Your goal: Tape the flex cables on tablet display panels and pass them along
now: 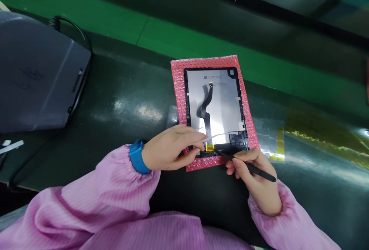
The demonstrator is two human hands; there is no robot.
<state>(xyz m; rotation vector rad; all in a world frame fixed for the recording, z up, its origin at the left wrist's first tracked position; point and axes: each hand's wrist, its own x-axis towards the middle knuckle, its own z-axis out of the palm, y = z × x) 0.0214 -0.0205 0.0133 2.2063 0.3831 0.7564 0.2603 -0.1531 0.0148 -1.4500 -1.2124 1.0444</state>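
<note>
Tablet panel is what I am looking down on: it is lying back side up on a pink bubble-wrap sheet, which is resting on the dark green bench just ahead of both hands. A black flex cable is snaking down the grey back of the panel toward a small yellow tape patch at its near edge. My left hand is pinching a thin pale strip between thumb and fingertips right above that patch, the strip stretching away to the right over the panel. My right hand is gripping a slim black stylus tool like a pen, its tip touching the panel's near edge just beside the yellow patch. A blue wristband is showing at the left cuff of my pink sleeves. Well off to the left, a grey case is sitting on the bench with a black cord looping around its edge.
</note>
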